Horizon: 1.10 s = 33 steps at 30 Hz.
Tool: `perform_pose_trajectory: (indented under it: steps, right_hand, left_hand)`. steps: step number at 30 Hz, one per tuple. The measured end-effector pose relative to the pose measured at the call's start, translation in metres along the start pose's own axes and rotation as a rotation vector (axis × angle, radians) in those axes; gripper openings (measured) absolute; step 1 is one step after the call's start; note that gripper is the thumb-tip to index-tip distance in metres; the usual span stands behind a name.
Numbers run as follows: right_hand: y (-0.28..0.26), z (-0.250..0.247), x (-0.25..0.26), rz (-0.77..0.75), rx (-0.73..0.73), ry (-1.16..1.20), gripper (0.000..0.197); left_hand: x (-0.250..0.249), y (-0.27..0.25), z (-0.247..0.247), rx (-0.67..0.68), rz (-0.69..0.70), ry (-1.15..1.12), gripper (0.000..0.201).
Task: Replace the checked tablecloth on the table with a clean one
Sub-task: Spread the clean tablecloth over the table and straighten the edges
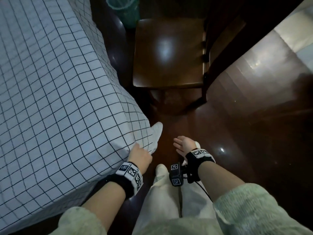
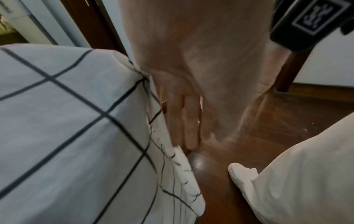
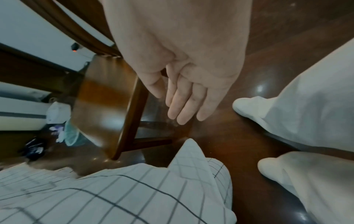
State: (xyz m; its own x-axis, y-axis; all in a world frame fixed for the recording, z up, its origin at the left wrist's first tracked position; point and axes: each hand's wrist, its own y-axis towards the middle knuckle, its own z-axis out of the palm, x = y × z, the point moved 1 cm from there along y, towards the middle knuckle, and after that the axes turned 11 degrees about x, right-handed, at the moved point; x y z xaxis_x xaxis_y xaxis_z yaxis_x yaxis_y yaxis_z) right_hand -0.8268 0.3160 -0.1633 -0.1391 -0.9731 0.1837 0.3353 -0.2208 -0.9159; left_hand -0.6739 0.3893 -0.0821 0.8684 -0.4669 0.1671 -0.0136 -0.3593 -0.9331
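A white tablecloth with a thin black check covers the table on the left, and its corner hangs down toward the floor. My left hand lies with straight fingers against the hanging corner at the table's near right edge; it grips nothing. My right hand hangs free over the floor to the right of that corner, fingers straight and together, holding nothing.
A dark wooden chair stands just ahead, close to the table's corner. A green mesh bin is behind it. The floor is dark glossy wood. My feet in white shoes stand right beside the hanging cloth.
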Motion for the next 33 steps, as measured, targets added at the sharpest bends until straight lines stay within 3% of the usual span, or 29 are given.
perform_pose_trajectory:
  steps: [2, 4, 6, 9, 12, 15, 19, 23, 26, 28, 33]
  right_hand:
    - [-0.007, 0.009, 0.024, 0.009, 0.034, -0.056, 0.039]
    - [-0.014, 0.018, 0.045, -0.004, 0.047, -0.104, 0.037]
    - [-0.019, 0.026, 0.063, -0.029, 0.063, -0.145, 0.034]
    - [-0.028, 0.036, 0.084, -0.034, 0.070, -0.205, 0.031]
    - [-0.031, 0.041, 0.095, -0.014, 0.071, -0.267, 0.028]
    - [-0.026, 0.040, 0.098, 0.016, 0.075, -0.312, 0.023]
    - [-0.013, 0.034, 0.106, 0.058, 0.036, -0.351, 0.013]
    - [-0.002, 0.035, 0.119, 0.093, -0.019, -0.386, 0.016]
    - [0.003, 0.049, 0.135, 0.102, -0.023, -0.427, 0.014]
    - [0.006, 0.062, 0.148, 0.120, -0.014, -0.470, 0.017]
    - [0.005, 0.095, 0.175, 0.058, 0.006, -0.704, 0.017]
  left_hand:
    - [-0.004, 0.001, -0.006, 0.044, 0.084, -0.056, 0.026]
    - [-0.004, 0.001, -0.018, -0.027, 0.071, -0.140, 0.028]
    - [0.005, -0.002, -0.038, -0.165, -0.022, -0.262, 0.031]
    - [0.030, -0.007, -0.065, -0.298, -0.272, -0.329, 0.036]
    - [0.058, -0.001, -0.070, -0.131, -0.537, -0.267, 0.063]
    - [0.077, 0.008, -0.065, 0.092, -0.646, -0.155, 0.071]
    - [0.083, 0.027, -0.057, 0.293, -0.588, -0.160, 0.073]
    - [0.081, 0.045, -0.058, 0.355, -0.373, -0.463, 0.064]
    - [0.082, 0.047, -0.076, 0.250, -0.139, -0.766, 0.043]
    - [0.086, 0.049, -0.085, 0.137, -0.061, -0.932, 0.036]
    - [0.105, 0.042, -0.105, 0.002, -0.055, -0.850, 0.036]
